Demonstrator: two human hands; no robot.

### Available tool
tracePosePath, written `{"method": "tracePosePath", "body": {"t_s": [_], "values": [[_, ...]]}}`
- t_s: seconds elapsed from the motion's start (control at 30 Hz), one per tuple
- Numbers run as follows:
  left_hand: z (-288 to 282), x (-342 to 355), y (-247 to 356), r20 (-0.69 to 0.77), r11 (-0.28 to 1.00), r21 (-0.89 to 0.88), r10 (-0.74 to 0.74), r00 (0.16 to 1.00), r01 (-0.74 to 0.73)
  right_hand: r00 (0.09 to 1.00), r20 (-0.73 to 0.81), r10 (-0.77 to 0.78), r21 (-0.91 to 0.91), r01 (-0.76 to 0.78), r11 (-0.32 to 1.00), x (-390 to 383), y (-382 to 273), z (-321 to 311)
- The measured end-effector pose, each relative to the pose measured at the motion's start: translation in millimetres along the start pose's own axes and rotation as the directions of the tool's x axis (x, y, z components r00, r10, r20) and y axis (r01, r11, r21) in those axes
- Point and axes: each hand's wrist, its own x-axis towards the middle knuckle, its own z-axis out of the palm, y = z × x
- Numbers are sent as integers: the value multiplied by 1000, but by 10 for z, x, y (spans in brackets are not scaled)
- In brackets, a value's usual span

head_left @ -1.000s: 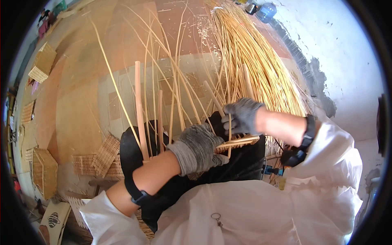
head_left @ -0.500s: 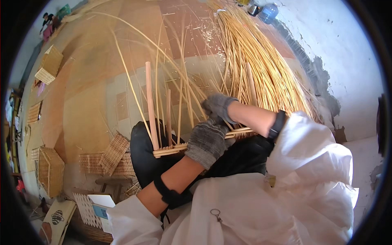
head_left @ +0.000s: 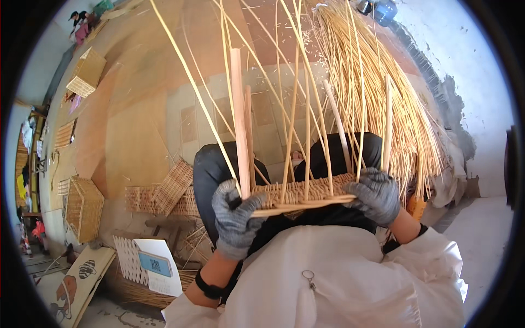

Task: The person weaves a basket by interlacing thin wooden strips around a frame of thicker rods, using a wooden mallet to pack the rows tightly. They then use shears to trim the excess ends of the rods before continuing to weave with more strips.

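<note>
A partly woven wicker basket base lies across my lap, over dark trousers. Round wooden posts stand at its corners, and several long thin willow rods rise from it, leaning at different angles. My left hand, in a grey knitted glove, grips the base's left end beside the nearest post. At the right end my gloved right hand is closed around the corner, close to another post. Parts of the fingers of both hands are hidden behind the basket.
A big bundle of loose willow rods lies at the right by the wall. Finished baskets and woven panels rest on the floor at left, near a white card. A person sits at the far left.
My hands, together at the middle of the basket's near edge before, have parted to its two ends. The basket now sits more squarely before me, and my right arm has drawn back.
</note>
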Motion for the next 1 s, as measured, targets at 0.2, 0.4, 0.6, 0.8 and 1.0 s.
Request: {"method": "tracePosePath", "body": {"t_s": [0.2,0.4,0.6,0.8,1.0], "values": [[-116,90,-129,367,672,591,267,891,-445,994,9,110,-1,-110,994,-55,118,164],[6,250,-328,221,806,554,98,970,-207,920,-158,359,-136,-380,915,-147,-257,320],[-34,127,-257,342,482,630,532,775,-609,986,-139,90,-103,-105,989,-224,-146,376],[730,2,129,765,164,574,243,597,-802,828,36,559,273,-547,792,-17,-238,165],[1125,322,246,757,224,641,-344,556,-734,900,21,436,340,-417,843,632,126,182]]}}
